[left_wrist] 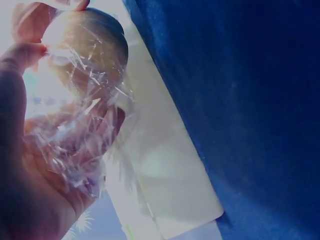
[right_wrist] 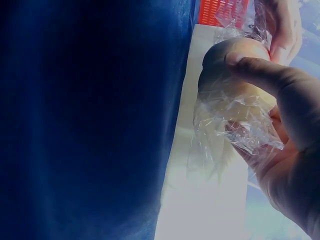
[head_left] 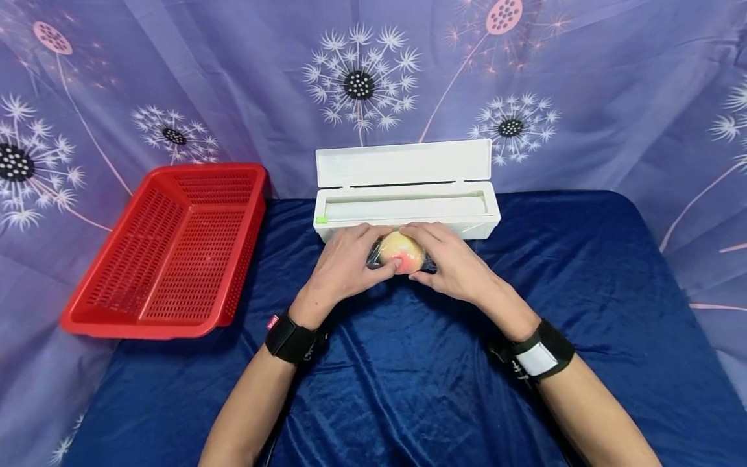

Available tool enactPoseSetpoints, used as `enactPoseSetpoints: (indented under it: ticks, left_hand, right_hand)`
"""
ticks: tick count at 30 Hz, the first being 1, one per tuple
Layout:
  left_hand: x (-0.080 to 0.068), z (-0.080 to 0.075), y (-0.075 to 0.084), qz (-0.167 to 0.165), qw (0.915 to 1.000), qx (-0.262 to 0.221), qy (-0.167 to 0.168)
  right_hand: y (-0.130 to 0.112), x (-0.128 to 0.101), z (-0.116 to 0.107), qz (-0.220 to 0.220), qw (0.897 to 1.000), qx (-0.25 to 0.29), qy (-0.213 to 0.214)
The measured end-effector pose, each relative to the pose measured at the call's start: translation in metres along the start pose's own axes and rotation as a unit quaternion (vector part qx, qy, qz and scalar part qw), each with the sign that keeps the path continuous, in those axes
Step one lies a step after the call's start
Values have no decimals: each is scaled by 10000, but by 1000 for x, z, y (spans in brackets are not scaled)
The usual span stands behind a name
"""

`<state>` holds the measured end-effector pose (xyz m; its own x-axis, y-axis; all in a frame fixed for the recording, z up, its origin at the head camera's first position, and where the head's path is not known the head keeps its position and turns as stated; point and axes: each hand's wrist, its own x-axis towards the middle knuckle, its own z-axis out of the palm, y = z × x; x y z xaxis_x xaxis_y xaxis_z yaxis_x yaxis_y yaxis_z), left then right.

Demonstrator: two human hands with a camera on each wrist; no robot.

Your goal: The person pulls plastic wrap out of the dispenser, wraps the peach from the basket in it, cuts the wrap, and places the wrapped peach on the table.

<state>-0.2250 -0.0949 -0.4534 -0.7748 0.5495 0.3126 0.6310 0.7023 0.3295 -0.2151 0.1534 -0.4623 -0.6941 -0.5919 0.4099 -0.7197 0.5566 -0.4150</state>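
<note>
Both hands cup a round yellow-pink fruit (head_left: 401, 253) at the centre of the frame. The left hand (head_left: 344, 261) and right hand (head_left: 452, 259) curl their fingers around it, pressing crinkled clear film (right_wrist: 235, 125) against its skin. Just behind them an open white film dispenser (head_left: 406, 189) sits on the blue cloth (head_left: 408, 376). A red basket (head_left: 175, 250) stands at the left.
</note>
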Motion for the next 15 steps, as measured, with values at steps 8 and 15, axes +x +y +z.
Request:
enactPoseSetpoints:
  ticks: [8,15]
  left_hand:
    - [-3,-5,3,379,9984,317,260]
    - [-3,-1,2,405,9986,335,-97]
  right_hand:
    - [1,-1,0,152,9998,119,-47]
    - [1,-1,0,241,9993,289,-58]
